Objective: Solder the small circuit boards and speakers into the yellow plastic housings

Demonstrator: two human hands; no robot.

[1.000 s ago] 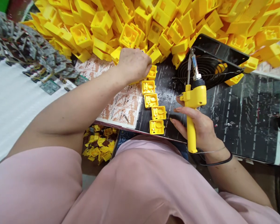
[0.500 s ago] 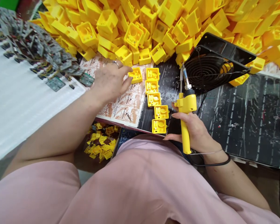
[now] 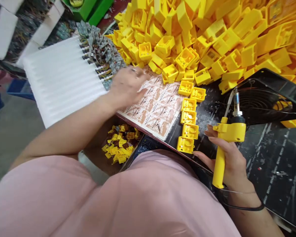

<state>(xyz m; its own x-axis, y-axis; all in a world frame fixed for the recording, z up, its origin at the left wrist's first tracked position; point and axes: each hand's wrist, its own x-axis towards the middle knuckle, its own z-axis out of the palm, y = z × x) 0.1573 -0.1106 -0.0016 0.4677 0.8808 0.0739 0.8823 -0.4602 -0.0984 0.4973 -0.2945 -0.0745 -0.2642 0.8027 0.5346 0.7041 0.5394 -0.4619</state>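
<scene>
My left hand (image 3: pixel 129 86) hovers beside the bundle of circuit boards with wires (image 3: pixel 105 54), blurred by motion. Its thumb and fingers are apart, and I see nothing between them. My right hand (image 3: pixel 233 161) is wrapped round the handle of a yellow soldering gun (image 3: pixel 230 132), whose metal tip points up and away from me. Left of that hand, several small open yellow housings (image 3: pixel 190 131) stand in a rough column on the black mat. At the far end two of them, one a yellow housing (image 3: pixel 186 88), sit side by side.
A large heap of yellow housings (image 3: pixel 185 57) spreads across the back. A black fan with a wire guard (image 3: pixel 261 95) stands at right. White foam (image 3: pixel 61 79) lies left, under the boards. Below the table edge, a box holds small yellow pieces (image 3: pixel 120 144). A green bin (image 3: pixel 88 10) is behind.
The view has swung left. My left hand has left the yellow housing at the column's far end and moved left to the circuit boards. My right hand still holds the soldering gun.
</scene>
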